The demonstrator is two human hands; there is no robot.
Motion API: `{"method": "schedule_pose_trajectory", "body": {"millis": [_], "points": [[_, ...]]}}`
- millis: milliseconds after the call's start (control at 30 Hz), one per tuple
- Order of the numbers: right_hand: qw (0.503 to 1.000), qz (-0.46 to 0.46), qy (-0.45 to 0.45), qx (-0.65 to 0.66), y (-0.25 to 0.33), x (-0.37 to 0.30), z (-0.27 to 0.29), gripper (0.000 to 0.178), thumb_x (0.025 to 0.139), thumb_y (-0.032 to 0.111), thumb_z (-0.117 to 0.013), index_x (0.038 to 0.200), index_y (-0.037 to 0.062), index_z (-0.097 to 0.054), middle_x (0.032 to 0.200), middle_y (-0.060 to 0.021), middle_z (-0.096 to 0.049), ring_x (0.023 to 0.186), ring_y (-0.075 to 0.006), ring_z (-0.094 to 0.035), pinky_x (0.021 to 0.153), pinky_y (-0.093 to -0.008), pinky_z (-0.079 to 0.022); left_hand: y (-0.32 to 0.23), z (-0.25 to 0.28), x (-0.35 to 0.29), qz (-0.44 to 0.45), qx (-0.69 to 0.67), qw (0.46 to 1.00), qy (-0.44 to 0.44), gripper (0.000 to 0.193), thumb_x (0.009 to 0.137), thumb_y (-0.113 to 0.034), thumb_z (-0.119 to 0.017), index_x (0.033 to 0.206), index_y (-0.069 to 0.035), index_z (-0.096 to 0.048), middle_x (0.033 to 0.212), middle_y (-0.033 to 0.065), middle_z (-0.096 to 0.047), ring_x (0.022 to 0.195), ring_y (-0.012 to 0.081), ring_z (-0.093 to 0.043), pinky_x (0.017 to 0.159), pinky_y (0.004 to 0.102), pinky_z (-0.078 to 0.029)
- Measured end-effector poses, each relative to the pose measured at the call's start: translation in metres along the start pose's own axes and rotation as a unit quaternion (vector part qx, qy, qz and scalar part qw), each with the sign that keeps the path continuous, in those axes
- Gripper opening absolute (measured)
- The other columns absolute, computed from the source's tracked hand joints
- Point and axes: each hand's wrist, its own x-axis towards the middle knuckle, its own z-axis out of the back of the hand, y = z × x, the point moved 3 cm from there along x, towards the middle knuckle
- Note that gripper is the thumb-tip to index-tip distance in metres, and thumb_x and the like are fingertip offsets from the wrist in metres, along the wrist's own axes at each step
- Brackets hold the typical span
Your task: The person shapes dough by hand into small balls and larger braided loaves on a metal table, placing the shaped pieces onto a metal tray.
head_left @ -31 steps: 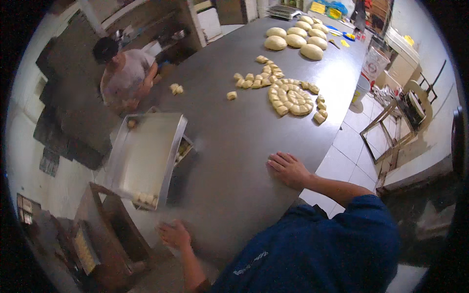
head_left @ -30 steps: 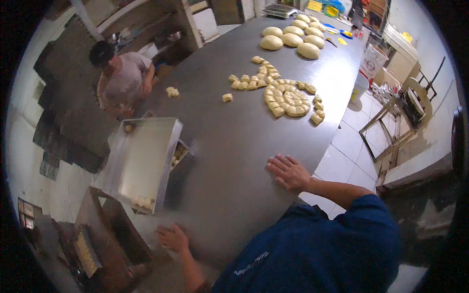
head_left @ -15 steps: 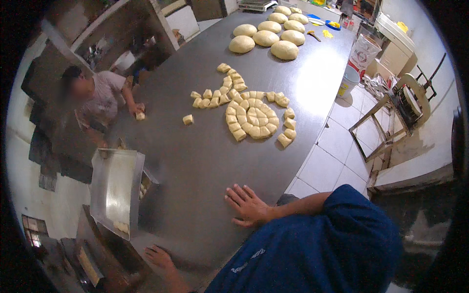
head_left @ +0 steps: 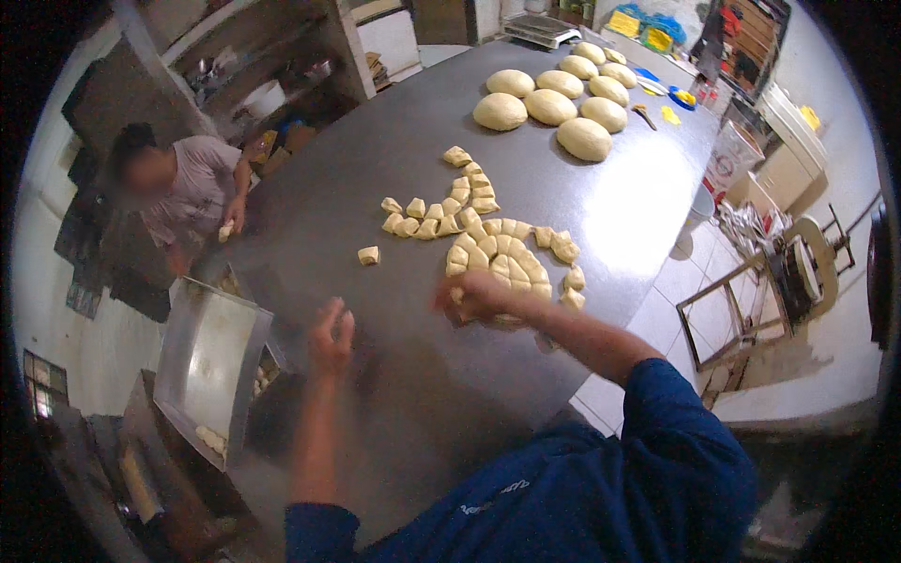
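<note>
My right hand (head_left: 474, 296) reaches over the near-left edge of a round cluster of cut dough pieces (head_left: 507, 258), its fingers curled around a pale dough piece (head_left: 457, 294). It hides part of the cluster. My left hand (head_left: 330, 338) is held above the steel table (head_left: 394, 413), thumb and fingers apart, with nothing in it. A single dough piece (head_left: 369, 255) lies beyond it, apart from the others. More cut pieces (head_left: 427, 225) spread in curved rows to the left and far side of the cluster.
Several large dough rounds (head_left: 549, 107) sit toward the far end, near a scale (head_left: 542, 30). At the left, a person (head_left: 188, 188) holds a dough piece beside a metal tray (head_left: 211, 347) with dough in its near end. A chair (head_left: 751, 281) stands right of the table.
Both my hands have risen from the near table: the right went forward to the dough cluster, the left forward and up. The other person's hand lifted a dough piece off the table. The view shifted.
</note>
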Motion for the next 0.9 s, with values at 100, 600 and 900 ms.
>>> {"method": "schedule_pose_trajectory", "body": {"millis": [100, 600, 900], "points": [[0.988, -0.036, -0.153, -0.004, -0.106, 0.036, 0.109, 0.038, 0.091, 0.024, -0.066, 0.126, 0.0108, -0.068, 0.124, -0.0118, -0.07, 0.112, -0.029, -0.067, 0.098, -0.0425, -0.052, 0.096, -0.009, 0.055, 0.095, 0.171, 0.98, 0.034, 0.084, 0.1, -0.06, -0.054, 0.158, -0.002, -0.036, 0.165, 0.0229, -0.032, 0.15, 0.0457, -0.031, 0.122, 0.0567, -0.026], [0.88, -0.312, -0.08, -0.349, -0.268, 0.149, 0.179, 0.076, 0.099, 0.077, -0.026, 0.163, 0.0358, -0.028, 0.174, -0.0105, -0.011, 0.153, -0.0581, -0.007, 0.109, -0.0863, -0.003, 0.011, -0.187, 0.236, 0.097, 0.281, 0.944, 0.144, 0.095, 0.089, -0.076, -0.053, 0.162, -0.019, -0.033, 0.169, 0.0241, -0.018, 0.152, 0.0478, -0.024, 0.12, 0.0703, -0.008], [0.897, -0.104, -0.318, 0.288, -0.266, 0.152, 0.117, 0.065, 0.1, 0.046, -0.064, 0.153, 0.012, -0.048, 0.164, -0.0103, -0.037, 0.145, -0.0343, -0.041, 0.115, -0.0453, -0.039, -0.042, -0.23, 0.213, 0.033, -0.373, 0.92, -0.119, 0.092, 0.073, 0.002, -0.063, 0.158, -0.004, -0.03, 0.149, 0.0196, -0.046, 0.135, 0.0299, -0.052, 0.116, 0.04, -0.041]]}}
